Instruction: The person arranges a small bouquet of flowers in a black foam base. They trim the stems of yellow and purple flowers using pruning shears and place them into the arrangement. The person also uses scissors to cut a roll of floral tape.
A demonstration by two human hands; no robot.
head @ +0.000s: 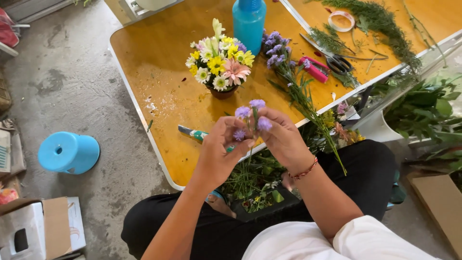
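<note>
Pinched between both hands, a sprig of purple flowers [251, 118] is being held by the left hand [217, 154] and right hand [283, 139] (fingers closed) over the table's [154, 58] near edge, near a potted bouquet [220, 62].

In front of you is an orange tabletop [159, 62] with a white edge. On it, a small brown pot of mixed flowers [220, 65] stands near the middle, a blue spray bottle [249, 21] just beyond it. Loose purple flower stems [291, 77] lie to the right, then pink-handled pruners [314, 69], black scissors [337, 61], a tape roll [341, 20] and green sprigs [380, 24] farther right. A green-handled knife [192, 133] lies at the near edge.
</note>
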